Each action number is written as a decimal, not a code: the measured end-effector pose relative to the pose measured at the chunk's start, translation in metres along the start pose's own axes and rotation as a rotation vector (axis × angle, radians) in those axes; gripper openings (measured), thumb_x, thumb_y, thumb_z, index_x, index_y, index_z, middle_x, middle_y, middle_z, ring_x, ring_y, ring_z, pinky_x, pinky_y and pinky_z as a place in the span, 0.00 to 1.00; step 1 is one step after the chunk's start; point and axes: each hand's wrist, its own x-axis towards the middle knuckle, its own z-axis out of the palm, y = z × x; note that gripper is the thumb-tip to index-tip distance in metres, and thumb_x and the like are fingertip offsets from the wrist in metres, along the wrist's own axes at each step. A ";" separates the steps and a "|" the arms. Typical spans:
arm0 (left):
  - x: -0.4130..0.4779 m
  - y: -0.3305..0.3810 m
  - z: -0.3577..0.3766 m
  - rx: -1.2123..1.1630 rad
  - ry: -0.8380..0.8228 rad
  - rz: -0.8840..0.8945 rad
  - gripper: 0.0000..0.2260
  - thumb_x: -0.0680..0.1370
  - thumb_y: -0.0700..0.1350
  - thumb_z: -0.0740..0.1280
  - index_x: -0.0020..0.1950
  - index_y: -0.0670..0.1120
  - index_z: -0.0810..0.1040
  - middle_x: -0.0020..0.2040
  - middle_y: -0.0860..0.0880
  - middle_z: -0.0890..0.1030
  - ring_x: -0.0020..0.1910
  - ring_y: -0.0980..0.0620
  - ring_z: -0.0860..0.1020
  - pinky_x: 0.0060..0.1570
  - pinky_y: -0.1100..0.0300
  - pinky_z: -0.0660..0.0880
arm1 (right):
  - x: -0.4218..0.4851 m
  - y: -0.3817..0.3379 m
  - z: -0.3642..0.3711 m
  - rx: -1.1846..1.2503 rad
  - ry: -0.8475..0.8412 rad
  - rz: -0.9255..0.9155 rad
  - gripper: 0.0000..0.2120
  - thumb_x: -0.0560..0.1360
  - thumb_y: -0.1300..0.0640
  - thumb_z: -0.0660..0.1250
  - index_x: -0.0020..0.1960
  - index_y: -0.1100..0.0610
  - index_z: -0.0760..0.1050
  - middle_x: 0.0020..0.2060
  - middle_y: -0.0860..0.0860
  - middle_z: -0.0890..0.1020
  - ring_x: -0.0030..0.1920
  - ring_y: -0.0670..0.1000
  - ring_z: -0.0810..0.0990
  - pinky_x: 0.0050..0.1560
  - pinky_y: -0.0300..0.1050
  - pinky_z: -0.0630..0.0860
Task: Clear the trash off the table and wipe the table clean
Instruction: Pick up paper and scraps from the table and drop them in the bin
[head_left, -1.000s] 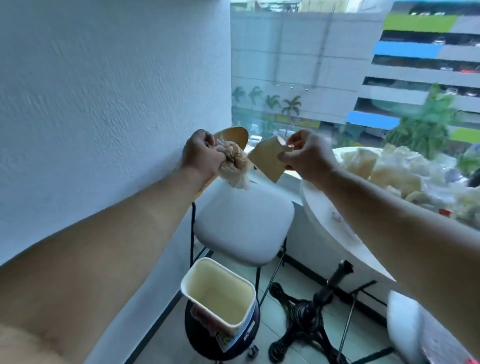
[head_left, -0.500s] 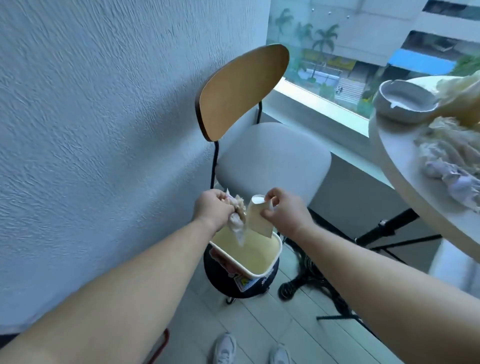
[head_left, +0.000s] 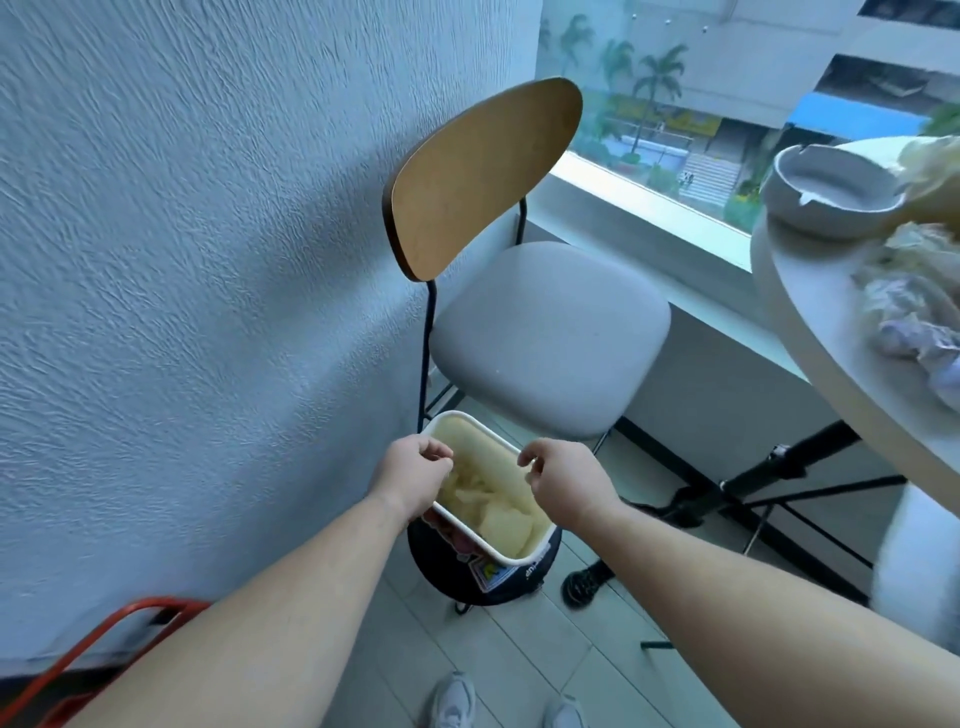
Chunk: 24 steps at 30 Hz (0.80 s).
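Note:
A white-rimmed trash bin (head_left: 470, 421) stands on the floor beside the chair, with crumpled paper and a brown card (head_left: 501, 525) lying inside it. My left hand (head_left: 413, 475) hovers over the bin's left rim, its fingers loosely curled and holding nothing. My right hand (head_left: 563, 480) hovers over the bin's right side, also empty with loosely curled fingers. The round white table (head_left: 810, 332) juts in from the right and carries crumpled tissues (head_left: 914, 317) and a grey ashtray (head_left: 831, 189).
A chair with a wooden back (head_left: 483, 171) and grey seat (head_left: 550, 332) stands against the textured wall (head_left: 182, 260) behind the bin. The table's black base (head_left: 727, 493) spreads over the floor at right. An orange frame (head_left: 88, 654) sits at lower left. My shoes (head_left: 454, 701) are below.
Both hands have lowered to the bin and let go: the crumpled tissue left my left hand, the brown card left my right, and both now lie inside the bin.

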 end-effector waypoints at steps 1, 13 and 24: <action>-0.001 0.002 -0.002 0.036 0.002 0.019 0.03 0.72 0.42 0.71 0.42 0.49 0.84 0.37 0.50 0.86 0.43 0.46 0.85 0.52 0.50 0.83 | 0.000 -0.002 -0.001 -0.001 -0.005 -0.002 0.13 0.80 0.61 0.63 0.55 0.47 0.82 0.45 0.46 0.84 0.42 0.50 0.82 0.42 0.48 0.82; -0.028 0.087 -0.053 0.311 0.112 0.405 0.07 0.80 0.52 0.69 0.55 0.53 0.83 0.54 0.57 0.82 0.53 0.54 0.79 0.52 0.58 0.74 | 0.000 -0.049 -0.071 0.028 0.143 -0.064 0.15 0.80 0.53 0.64 0.65 0.48 0.79 0.57 0.48 0.84 0.58 0.55 0.81 0.52 0.47 0.76; -0.063 0.202 -0.107 0.443 0.223 0.849 0.22 0.78 0.53 0.71 0.71 0.49 0.76 0.69 0.50 0.78 0.67 0.47 0.76 0.63 0.52 0.74 | -0.030 -0.106 -0.188 -0.039 0.466 -0.172 0.23 0.79 0.50 0.66 0.74 0.48 0.73 0.72 0.48 0.75 0.67 0.56 0.77 0.61 0.52 0.76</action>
